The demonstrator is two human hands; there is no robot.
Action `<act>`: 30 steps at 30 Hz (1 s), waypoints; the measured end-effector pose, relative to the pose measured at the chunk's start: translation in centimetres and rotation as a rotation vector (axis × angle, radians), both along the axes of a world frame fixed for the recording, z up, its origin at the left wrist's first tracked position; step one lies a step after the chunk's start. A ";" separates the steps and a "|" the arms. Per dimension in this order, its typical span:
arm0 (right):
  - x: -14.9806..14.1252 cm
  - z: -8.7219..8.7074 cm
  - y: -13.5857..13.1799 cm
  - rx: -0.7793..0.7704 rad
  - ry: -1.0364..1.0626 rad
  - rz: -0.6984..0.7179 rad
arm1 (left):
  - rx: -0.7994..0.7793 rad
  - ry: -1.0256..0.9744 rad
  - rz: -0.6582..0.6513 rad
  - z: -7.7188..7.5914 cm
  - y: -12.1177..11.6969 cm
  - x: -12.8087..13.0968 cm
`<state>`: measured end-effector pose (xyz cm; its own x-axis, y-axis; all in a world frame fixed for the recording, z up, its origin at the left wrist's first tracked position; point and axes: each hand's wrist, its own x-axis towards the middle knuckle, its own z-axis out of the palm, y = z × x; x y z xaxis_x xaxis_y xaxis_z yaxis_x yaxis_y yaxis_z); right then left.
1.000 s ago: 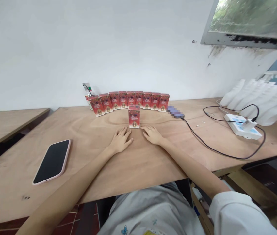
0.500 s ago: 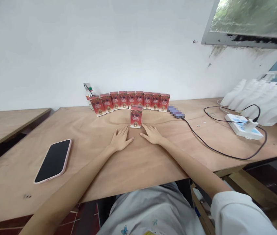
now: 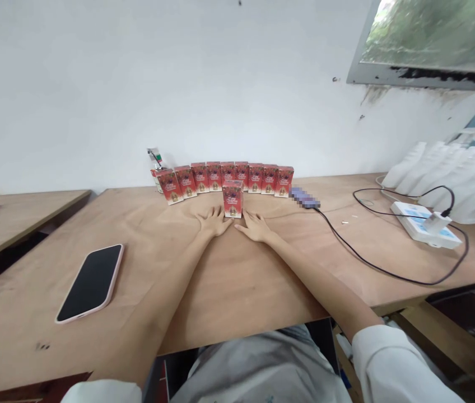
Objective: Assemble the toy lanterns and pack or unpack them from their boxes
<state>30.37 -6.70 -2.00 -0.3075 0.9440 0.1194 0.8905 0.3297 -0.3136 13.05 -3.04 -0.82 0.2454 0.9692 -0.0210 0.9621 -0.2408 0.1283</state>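
Phone: dark-screened phone (image 3: 91, 284), flat on the counter (image 3: 241, 285), left of the left forearm; a wide elbow swing could nudge it.
Cable: black cable (image 3: 359, 254) loops along the right; a snagging sleeve might drag the purple device (image 3: 304, 197).
Left hand: left hand (image 3: 214, 223) spread, palm down, gripping nothing; near the base of the front red box (image 3: 232, 200), contact unclear.
Right hand: right hand (image 3: 255, 226) likewise spread; contact unclear.
Front box: upright, just beyond and between both hands; narrow base, so an uneven push would likely twist or tip it.
Back row: nine similar boxes (image 3: 214, 177), shallow arc, close-set; one knocked may topple neighbours.
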 end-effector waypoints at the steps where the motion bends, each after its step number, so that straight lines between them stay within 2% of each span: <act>1: -0.2 0.0 0.6 -0.004 -0.003 -0.009 | -0.005 -0.005 0.013 0.0 0.6 0.2; 7: -1.3 0.1 5.2 -0.016 -0.041 -0.066 | -0.005 -0.040 0.109 -0.2 4.1 1.0; 13: -1.8 0.0 8.9 -0.037 -0.032 -0.046 | 0.007 -0.017 0.147 -0.6 7.1 0.7; 19: -1.9 0.2 10.8 -0.048 -0.031 -0.048 | 0.014 -0.007 0.176 -1.1 9.4 0.6; 30: -2.1 0.4 12.9 -0.040 0.000 -0.073 | 0.024 0.023 0.250 -0.5 11.0 1.8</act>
